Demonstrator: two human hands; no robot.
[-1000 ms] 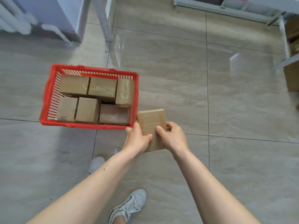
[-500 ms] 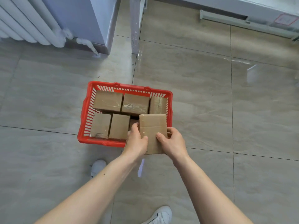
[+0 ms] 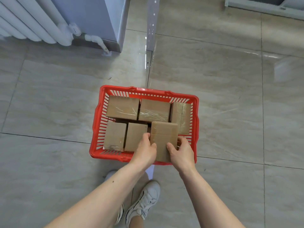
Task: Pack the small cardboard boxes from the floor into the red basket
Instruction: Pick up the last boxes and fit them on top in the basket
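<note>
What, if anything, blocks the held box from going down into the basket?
Nothing visible. Both hands, left and right, hold the box over the basket's near right corner; whether a box lies below cannot be told.

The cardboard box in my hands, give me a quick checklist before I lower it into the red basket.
1. Two-handed grip: left hand and right hand both hold the cardboard box: ok.
2. Box over the red basket: ok, near right corner.
3. Free slot beneath: cannot tell, box hides it.
4. Neighbouring packed boxes settled: ok.
5. Basket flat on the floor: ok.
</note>
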